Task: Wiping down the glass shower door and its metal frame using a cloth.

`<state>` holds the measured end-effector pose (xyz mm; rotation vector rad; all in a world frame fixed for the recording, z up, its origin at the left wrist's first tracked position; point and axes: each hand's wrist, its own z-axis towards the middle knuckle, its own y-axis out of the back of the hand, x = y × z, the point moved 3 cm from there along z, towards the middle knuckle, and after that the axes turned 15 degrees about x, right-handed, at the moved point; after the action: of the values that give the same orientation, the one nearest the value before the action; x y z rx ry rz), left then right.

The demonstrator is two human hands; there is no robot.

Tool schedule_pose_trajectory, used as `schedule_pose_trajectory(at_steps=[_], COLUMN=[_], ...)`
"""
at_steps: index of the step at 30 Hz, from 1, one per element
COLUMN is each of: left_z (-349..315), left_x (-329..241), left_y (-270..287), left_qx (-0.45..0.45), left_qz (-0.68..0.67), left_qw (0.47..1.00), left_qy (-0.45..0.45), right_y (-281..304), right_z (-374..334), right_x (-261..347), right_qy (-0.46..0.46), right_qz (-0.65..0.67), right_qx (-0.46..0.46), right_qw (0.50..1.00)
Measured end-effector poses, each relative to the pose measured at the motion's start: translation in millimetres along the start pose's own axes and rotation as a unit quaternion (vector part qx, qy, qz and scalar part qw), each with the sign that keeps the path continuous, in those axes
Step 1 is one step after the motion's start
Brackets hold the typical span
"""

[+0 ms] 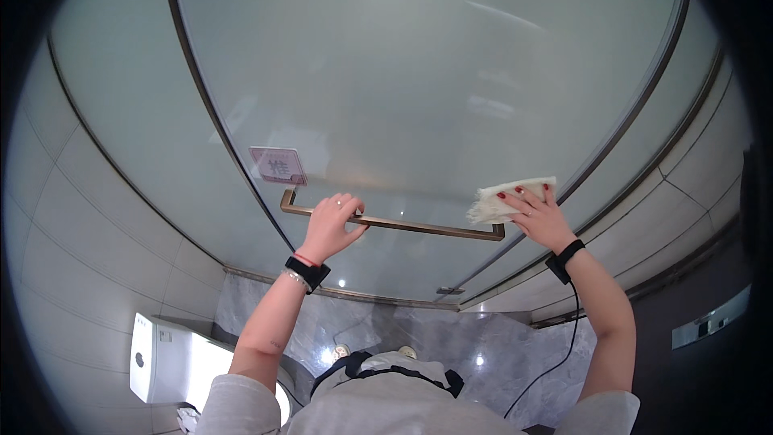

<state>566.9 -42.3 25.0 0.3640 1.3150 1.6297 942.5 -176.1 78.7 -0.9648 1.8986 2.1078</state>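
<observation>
A frosted glass door [419, 97] fills the view ahead, with a long bronze-coloured bar handle [419, 226] across it. My left hand [328, 224] is wrapped over the handle's left part, thumb below and fingers on top. Just right of the handle's right end, my right hand [543, 217] presses a cream cloth [489, 203] with a frayed edge against the glass. Its fingers lie spread over the cloth, which hides the glass beneath. A small pinkish sign [278, 166] is stuck on the glass above the handle's left end.
Pale tiled walls stand at the left [105, 217] and right [692, 193]. A white box-shaped dispenser [149, 362] is at lower left. Grey marble-look floor [515, 346] runs below the door. From my right wrist a black cable [568, 338] hangs down.
</observation>
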Motion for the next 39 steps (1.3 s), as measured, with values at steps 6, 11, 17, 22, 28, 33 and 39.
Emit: schedule_pose_trajectory(at_steps=[6, 11, 17, 22, 28, 33, 39], left_z=[-49.8, -80.9, -83.6, -78.4, -73.1, -56.5, -28.0], left_x=[10.5, 34.9, 49.1, 52.9, 64.0, 63.4, 70.3], left_y=[16.2, 29.4, 26.1, 13.0, 4.6, -8.7, -13.2], left_qx=[-0.083, -0.142, -0.075, -0.059, -0.073, -0.084, -0.029], left_qz=[0.062, 0.035, 0.059, 0.045, 0.12, 0.159, 0.223], left_qw=[0.995, 0.982, 0.986, 0.987, 0.976, 0.969, 0.954], left_qy=[0.015, 0.12, 0.138, 0.143, 0.167, 0.167, 0.196], right_y=[39.4, 67.8, 84.0, 89.3, 81.7, 72.7, -1.5], right_z=[54.9, 135.3, 228.8, 249.5, 175.1, 66.4, -8.5], right_x=[35.3, 87.1, 157.1, 172.3, 95.6, 7.3, -4.0], right_qy=[0.123, 0.2, 0.25, 0.242, 0.201, 0.03, -0.136], right_qz=[0.01, -0.044, -0.046, -0.125, -0.013, 0.048, -0.021], right_qx=[-0.027, -0.096, -0.165, -0.098, -0.202, -0.142, -0.118], right_qw=[0.992, 0.974, 0.953, 0.957, 0.958, 0.988, 0.983])
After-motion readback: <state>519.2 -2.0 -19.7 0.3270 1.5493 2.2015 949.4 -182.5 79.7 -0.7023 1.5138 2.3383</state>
